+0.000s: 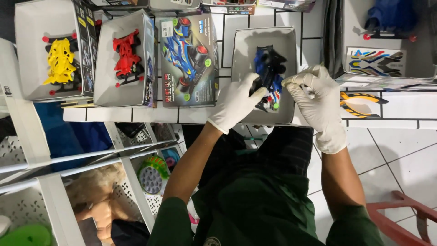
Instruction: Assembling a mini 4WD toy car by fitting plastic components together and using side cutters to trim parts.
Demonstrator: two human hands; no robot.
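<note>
Blue-and-black toy race car (269, 73) lies lengthwise between both gloved hands; left hand (236, 102) grips its side, right hand (316, 100) pinches beside it.

Blue and black toy race car (269, 73): small model with a glossy blue body shell, black chassis parts and a small green roller showing at its lower end. It sits lengthwise inside a shallow grey cardboard box tray (246, 45), roughly centred, nose pointing to the far side of the tray. The tray lies flat on the white tiled worktop, open side up. The car's left flank and lower end are partly covered, so wheel details cannot be made out.
</note>
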